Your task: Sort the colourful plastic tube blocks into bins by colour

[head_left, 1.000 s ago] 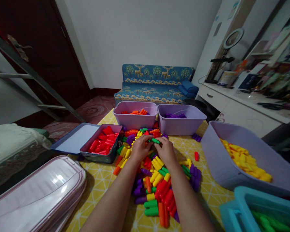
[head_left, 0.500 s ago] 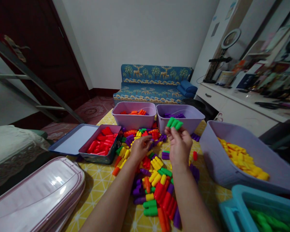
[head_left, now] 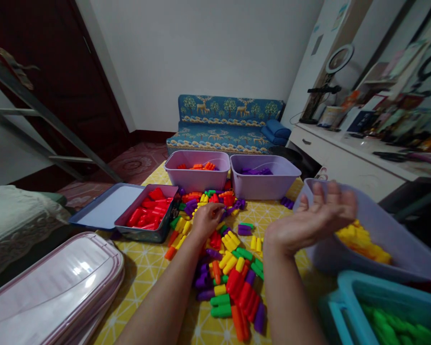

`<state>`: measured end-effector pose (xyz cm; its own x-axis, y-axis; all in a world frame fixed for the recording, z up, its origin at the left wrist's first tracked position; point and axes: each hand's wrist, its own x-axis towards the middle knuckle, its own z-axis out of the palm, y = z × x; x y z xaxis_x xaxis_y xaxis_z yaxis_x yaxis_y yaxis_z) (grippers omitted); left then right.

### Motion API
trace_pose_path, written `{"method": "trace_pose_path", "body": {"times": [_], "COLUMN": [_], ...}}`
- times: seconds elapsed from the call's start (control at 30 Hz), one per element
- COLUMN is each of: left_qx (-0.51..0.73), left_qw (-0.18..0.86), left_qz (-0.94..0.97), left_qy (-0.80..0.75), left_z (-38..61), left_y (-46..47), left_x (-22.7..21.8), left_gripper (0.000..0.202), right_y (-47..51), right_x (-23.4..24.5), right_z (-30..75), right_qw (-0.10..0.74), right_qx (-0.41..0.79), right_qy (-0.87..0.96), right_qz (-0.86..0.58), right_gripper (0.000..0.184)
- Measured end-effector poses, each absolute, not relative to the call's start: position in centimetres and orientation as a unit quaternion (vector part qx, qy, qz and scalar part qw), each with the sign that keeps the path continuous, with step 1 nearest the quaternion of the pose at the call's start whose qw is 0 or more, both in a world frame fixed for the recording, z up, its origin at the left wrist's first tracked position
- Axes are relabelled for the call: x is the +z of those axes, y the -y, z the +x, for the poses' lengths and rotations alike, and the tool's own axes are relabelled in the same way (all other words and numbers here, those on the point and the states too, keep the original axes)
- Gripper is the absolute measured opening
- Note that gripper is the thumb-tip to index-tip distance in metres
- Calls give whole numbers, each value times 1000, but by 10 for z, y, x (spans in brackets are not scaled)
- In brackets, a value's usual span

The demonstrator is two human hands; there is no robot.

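My left hand [head_left: 207, 220] rests over the far part of a mixed pile of plastic building blocks [head_left: 233, 242], in red, yellow, green, orange and purple. Its fingers are curled together among the pieces; what they pinch, if anything, is hidden. My right hand [head_left: 311, 220] is raised in front of the lavender bin of yellow blocks [head_left: 366, 247]. Its palm is turned up, the slightly blurred fingers are spread, and nothing shows in it. Nearer me on the right stands a turquoise bin [head_left: 352, 282] with green blocks [head_left: 395, 326] in it.
Behind the pile stand a lavender bin with orange blocks [head_left: 197, 178] and another with purple blocks [head_left: 264, 184]. An opened box [head_left: 158, 235] of red blocks is at left. Stacked pink lids [head_left: 57, 287] lie front left. A patterned sofa [head_left: 226, 129] is beyond the table.
My right hand has swung to the right and opened; the green block it held no longer shows in it. My left hand has stayed at the pile, its fingers lower.
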<state>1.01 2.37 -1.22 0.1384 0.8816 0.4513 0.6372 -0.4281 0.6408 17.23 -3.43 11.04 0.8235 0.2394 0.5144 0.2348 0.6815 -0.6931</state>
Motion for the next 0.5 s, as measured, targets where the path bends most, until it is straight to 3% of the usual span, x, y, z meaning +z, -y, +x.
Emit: {"method": "trace_pose_path", "body": {"times": [0.1,0.27,0.4,0.5], "left_qx": [445,405,304,284], "left_qw": [109,-33,-21,19], "left_qz": [729,643,666,712], "left_qy": [-508,-649,-681,-642], "left_z": [9,9,13,14], "left_y": [-23,-15,-12,-14], "left_x": [-10,-1,2,2], "left_gripper": [22,44,70,73], "right_y": [2,-32,-28,-21], "right_x": [70,-7,-29,-22], "right_z": [172,169,164,161], "right_qw": [794,552,452,426], "right_qx": [103,271,281,288], "right_qy": [381,512,571,620], "right_qz": [-463,-600,-625,-593], "right_gripper": [40,61,77,78]}}
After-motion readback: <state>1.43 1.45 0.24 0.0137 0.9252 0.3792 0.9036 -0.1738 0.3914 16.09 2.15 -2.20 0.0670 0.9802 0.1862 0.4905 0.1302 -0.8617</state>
